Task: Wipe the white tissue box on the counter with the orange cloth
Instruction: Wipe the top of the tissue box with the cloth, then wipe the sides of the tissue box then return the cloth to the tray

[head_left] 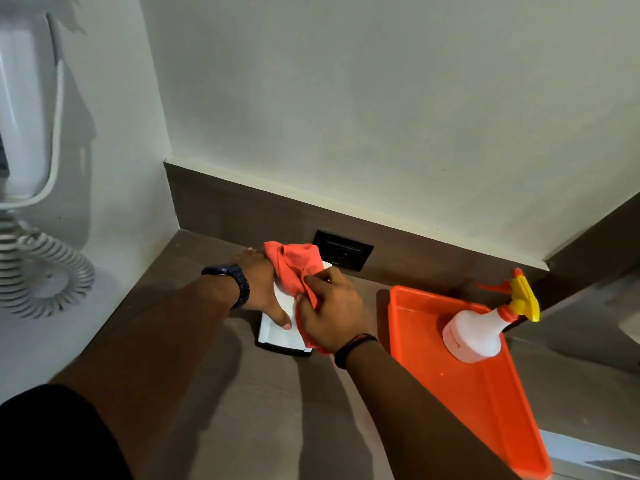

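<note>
While the left hand (265,289) lies flat and spread on the white rectangular tissue box (282,332), its thumb reaching toward the near end, the right hand (334,311) is closed around a crumpled orange cloth (294,266). The cloth is bunched between that hand's fingers and thumb and drapes across the box's far half, its loose end piled up just beyond the left hand's knuckles. A strip of cloth also hangs below the right palm, beside the box's right edge.

The box rests on the grey-brown counter (277,410), directly under both hands. Its long axis runs away from the person, from the near end below the left thumb to the far end, which points toward a black wall socket (343,254) set in the dark backsplash just past the right hand's fingertips. Only the near end and a patch of the top show; the rest is covered by hands and cloth.

To the right of the right wrist sits an orange plastic tray (485,410), holding 1 white spray bottle with a yellow trigger (474,336). Well to the left of the left forearm, a white wall-mounted handset with a coiled cord (31,168) hangs. The left wrist wears a dark watch (239,278), the right a dark braided band (353,346).
</note>
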A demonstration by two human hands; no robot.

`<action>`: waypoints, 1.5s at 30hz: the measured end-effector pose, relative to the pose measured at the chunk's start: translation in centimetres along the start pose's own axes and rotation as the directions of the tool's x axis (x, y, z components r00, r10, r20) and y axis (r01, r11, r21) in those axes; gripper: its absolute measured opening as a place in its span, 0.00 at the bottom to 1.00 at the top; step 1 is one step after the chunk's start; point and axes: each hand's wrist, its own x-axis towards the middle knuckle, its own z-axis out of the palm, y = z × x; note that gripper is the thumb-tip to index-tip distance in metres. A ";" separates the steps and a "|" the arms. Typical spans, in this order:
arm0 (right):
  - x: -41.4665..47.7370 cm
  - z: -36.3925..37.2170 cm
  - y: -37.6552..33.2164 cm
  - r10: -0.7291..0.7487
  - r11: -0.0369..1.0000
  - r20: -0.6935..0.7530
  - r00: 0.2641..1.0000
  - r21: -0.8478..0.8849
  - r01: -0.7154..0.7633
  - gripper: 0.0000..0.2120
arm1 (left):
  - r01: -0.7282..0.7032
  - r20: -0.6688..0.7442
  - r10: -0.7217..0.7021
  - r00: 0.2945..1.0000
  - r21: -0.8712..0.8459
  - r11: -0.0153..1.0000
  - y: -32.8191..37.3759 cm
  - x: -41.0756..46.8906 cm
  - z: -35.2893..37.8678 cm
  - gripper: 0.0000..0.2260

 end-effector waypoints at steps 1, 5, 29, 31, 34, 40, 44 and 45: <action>-0.3 -0.2 0.1 -0.025 1.000 0.023 0.999 0.015 0.024 0.11 | 0.012 0.010 -0.012 1.000 0.013 1.000 0.0 -0.1 0.1 0.41; -0.9 -1.1 1.3 0.152 0.974 -0.113 0.982 0.188 -0.129 0.10 | 0.108 -0.133 -0.105 0.986 0.022 0.994 0.2 -0.1 1.0 0.47; -4.4 -0.5 5.9 0.753 0.473 -0.132 0.644 0.790 -0.391 0.13 | 0.061 0.092 -0.112 0.989 0.435 0.898 7.3 2.6 -1.2 0.51; -4.5 -0.3 5.8 0.779 0.441 -0.121 0.616 0.803 -0.400 0.10 | 0.214 -0.056 -0.209 0.976 0.394 0.894 7.6 2.2 -0.9 0.45; -4.5 0.3 5.1 0.808 0.405 -0.106 0.580 0.815 -0.414 0.10 | 0.472 -0.209 -0.429 0.879 0.245 0.847 7.8 1.8 -0.4 0.38; -4.6 1.9 3.0 0.823 0.337 -0.018 0.568 0.820 -0.463 0.05 | 0.101 0.165 -0.182 0.969 0.407 0.908 4.1 0.8 -2.4 0.67; -4.5 3.6 0.9 0.724 0.305 0.069 0.686 0.860 -0.409 0.06 | -0.096 0.275 -0.054 0.960 0.504 0.858 2.5 1.1 -2.7 0.69; -4.4 4.1 0.3 0.693 0.299 0.092 0.715 0.865 -0.402 0.07 | -0.123 0.254 -0.015 0.967 0.519 0.846 2.3 1.2 -2.5 0.67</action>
